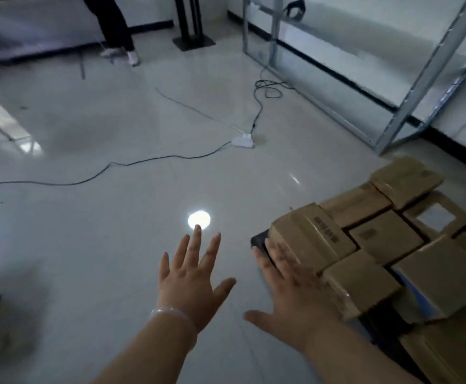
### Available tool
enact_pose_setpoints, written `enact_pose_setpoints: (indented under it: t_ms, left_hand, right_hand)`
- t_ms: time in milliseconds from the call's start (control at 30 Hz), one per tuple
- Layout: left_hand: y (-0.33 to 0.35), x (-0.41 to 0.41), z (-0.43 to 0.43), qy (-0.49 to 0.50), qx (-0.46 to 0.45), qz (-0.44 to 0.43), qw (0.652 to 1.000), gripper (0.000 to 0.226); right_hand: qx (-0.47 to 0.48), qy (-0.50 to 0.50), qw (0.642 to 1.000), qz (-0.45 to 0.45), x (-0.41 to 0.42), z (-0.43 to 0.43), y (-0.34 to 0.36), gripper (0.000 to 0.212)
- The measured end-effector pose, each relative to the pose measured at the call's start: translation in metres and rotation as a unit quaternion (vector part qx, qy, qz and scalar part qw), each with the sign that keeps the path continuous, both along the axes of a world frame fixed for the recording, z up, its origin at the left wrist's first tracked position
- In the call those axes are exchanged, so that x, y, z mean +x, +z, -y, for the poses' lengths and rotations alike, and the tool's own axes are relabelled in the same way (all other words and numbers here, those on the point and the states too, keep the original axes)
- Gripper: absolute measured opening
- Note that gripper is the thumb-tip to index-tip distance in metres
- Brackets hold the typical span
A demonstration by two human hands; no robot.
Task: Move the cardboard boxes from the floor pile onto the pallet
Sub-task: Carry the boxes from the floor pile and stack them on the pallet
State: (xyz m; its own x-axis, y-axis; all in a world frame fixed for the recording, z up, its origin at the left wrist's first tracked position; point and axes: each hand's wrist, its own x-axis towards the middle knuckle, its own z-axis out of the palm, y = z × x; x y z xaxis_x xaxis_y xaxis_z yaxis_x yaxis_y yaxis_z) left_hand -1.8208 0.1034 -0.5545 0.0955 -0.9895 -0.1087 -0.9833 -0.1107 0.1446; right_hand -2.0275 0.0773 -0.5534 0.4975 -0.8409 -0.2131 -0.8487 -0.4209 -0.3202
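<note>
Left hand [193, 275] over floor [115, 217], fingers spread, holding nothing. Right hand [290, 297] beside near-left cardboard box [309, 239] on pallet [257, 239], fingers straight, slightly spread.

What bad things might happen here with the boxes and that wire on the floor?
1. The cable runs across the floor to a power strip; someone carrying a box might trip on it.
2. The boxes sit unevenly on the pallet, and the front box by the right hand looks tilted, so it may slide off.
</note>
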Motion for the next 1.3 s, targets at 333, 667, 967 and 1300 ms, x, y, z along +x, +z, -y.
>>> enact_pose_setpoints:
  t_ms: [333, 667, 967, 1300]
  left_hand:
    - [-0.008, 0.195, -0.187, 0.210, 0.042, -0.014, 0.977, 0.082]
    - [-0.048, 0.280, -0.361, 0.408, 0.045, -0.043, 0.911, 0.088]
    - [-0.098, 0.318, -0.446, 0.459, 0.082, -0.068, 0.882, 0.089]
    - [-0.271, 0.393, -0.455, 0.452, 0.154, -0.048, 0.877, 0.077]
  right_hand:
    - [0.009, 0.229, 0.973, -0.034, 0.239, -0.106, -0.004, 0.105]
    - [0.028, 0.388, 0.919, -0.070, 0.378, -0.218, -0.036, 0.111]
    - [0.028, 0.431, 0.898, -0.079, 0.455, -0.276, -0.084, 0.107]
    - [0.139, 0.402, 0.901, -0.081, 0.525, -0.299, -0.262, 0.103]
